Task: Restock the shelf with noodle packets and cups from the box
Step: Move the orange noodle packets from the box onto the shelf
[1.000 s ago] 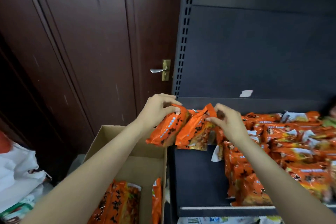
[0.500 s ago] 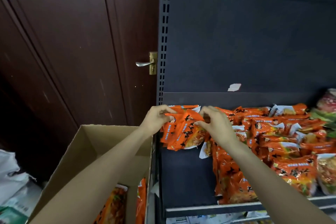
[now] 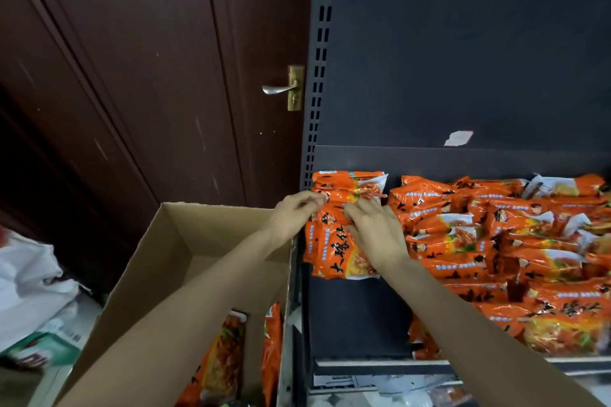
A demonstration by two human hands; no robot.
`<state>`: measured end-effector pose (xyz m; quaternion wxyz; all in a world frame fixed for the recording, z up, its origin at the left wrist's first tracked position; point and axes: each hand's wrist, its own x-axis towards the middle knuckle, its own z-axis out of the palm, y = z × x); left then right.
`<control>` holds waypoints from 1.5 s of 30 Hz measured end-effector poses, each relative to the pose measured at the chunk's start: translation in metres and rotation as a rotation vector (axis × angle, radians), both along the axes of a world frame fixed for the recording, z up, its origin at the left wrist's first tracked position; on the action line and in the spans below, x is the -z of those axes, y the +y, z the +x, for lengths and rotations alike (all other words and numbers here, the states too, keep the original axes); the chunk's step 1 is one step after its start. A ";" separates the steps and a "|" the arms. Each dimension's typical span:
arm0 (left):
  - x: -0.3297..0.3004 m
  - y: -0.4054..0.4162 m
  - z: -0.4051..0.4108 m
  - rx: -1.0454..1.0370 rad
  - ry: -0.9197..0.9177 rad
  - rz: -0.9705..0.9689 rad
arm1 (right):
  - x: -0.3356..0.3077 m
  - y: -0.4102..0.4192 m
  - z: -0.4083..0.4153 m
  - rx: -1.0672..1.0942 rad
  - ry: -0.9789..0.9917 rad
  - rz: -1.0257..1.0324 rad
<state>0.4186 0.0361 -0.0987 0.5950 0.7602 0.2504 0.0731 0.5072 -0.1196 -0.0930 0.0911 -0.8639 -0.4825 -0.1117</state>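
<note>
Where the head view looks down, both hands meet on an orange noodle packet [image 3: 334, 241] lying at the shelf's [image 3: 357, 317] back-left corner. Left hand [image 3: 291, 218] pinches its upper left edge. Right hand [image 3: 377, 231] lies on top, fingers curled onto the wrapper; its palm hides the packet's right side. More packets [image 3: 496, 241] fill the shelf's right, cut off at frame edge. Box [image 3: 185, 261] sits left, its contents mostly hidden by the left forearm.
</note>
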 end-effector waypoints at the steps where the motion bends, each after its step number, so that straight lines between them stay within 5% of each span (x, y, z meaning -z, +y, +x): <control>1: 0.000 -0.001 -0.001 0.035 -0.001 0.018 | 0.002 0.001 -0.001 0.004 0.011 -0.027; 8: 0.004 -0.006 -0.010 0.155 -0.023 0.400 | 0.006 0.003 -0.003 0.083 0.064 -0.111; 13: 0.003 -0.006 -0.041 -0.006 -0.123 0.527 | 0.000 -0.001 -0.030 -0.030 0.045 0.177; 17: 0.016 0.002 -0.082 -0.103 -0.122 0.530 | 0.006 0.006 -0.069 -0.079 0.439 0.147; 25: 0.069 0.004 -0.141 -0.031 0.157 0.319 | 0.037 0.015 -0.118 0.088 1.153 0.085; 32: 0.100 -0.017 -0.135 0.123 0.355 0.261 | 0.054 0.006 -0.130 0.152 1.264 0.197; 40: 0.102 -0.031 -0.127 0.022 0.412 0.324 | 0.050 0.002 -0.128 0.104 1.309 0.218; 45: 0.078 -0.024 -0.153 -0.126 0.269 0.308 | 0.040 0.007 -0.134 0.028 1.084 0.181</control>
